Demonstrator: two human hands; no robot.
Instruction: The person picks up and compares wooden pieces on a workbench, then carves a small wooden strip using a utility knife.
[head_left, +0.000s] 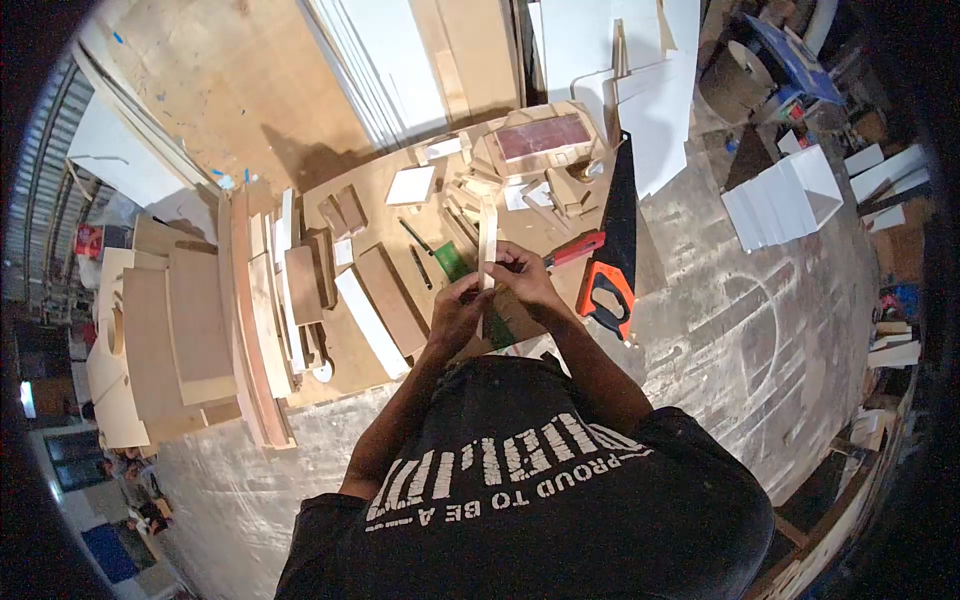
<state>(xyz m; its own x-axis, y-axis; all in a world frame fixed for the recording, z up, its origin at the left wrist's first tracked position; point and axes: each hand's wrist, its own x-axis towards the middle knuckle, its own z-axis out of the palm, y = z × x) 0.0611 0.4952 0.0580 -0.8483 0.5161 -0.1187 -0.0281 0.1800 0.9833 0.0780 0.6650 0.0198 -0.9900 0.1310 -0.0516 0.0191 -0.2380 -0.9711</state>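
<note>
Between my hands a narrow, pale wood strip (488,235) stands lengthwise over the workbench. My left hand (458,308) pinches its lower end, fingers closed. On the other side my right hand (523,275) is closed on the same strip with thumb and fingertips. Just right of that hand lies a red utility knife (575,249). A handsaw (613,240) with an orange and black handle lies at the bench's right edge. Left of my hands are a green piece (451,262) and two dark pens or pencils (420,266).
The workbench (385,215) carries several wood offcuts, boards and white strips. A block with a dark red top (543,138) sits at the back. Long planks (255,330) stand along the left side, tall white sheets (385,60) lean behind, and a white stack (780,200) rests on the floor at right.
</note>
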